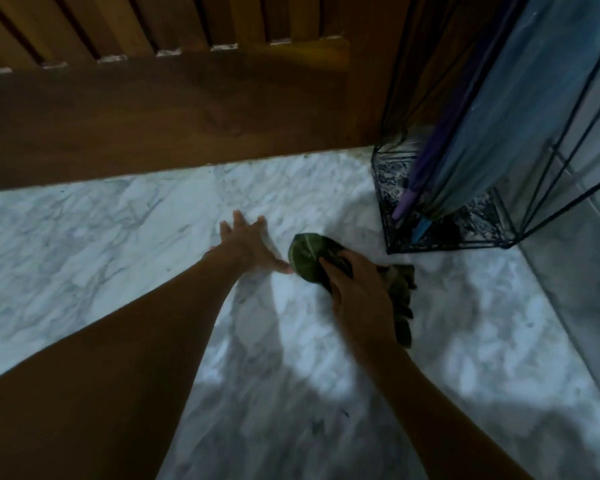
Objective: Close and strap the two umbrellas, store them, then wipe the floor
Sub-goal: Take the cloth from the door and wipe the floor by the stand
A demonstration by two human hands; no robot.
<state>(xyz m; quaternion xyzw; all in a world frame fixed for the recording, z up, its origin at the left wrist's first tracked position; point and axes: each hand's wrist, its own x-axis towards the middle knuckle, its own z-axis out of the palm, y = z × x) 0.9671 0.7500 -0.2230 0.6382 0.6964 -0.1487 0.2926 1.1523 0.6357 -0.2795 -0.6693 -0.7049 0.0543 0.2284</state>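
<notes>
Head view, person low over the marble floor (pixel 118 237). The right hand (pixel 357 292) is pressing a dark green cloth (pixel 307 256) onto the floor; its grip is curling over the cloth's middle, with the fingers wrapping the bunched part. The left hand (pixel 246 249) is lying flat on the floor with fingers spread wide, gripping nothing and apparently bracing. The cloth's long axis is running diagonally, from a rounded bunched end up-left, nearest the left hand, under the right palm to a loose trailing end down-right. The left thumb is sitting just beside the bunched end; contact cannot be told. Only the right hand has the cloth, so any wiping stroke is its job. The purple umbrella (pixel 430 157) and the blue umbrella (pixel 492 140) are standing closed, tips down, in a black wire stand (pixel 388 216) against the wall to the right, near the cloth but apart from it. A wooden door (pixel 153 126) is bordering the far edge of the floor. Judgement: storing looks done and wiping is the step in hand. Open floor is lying left of and nearer than the cloth, with the stand blocking strokes to the far right, so sweeps are likely needing to go left or toward the body, with the left hand shifting clear.
</notes>
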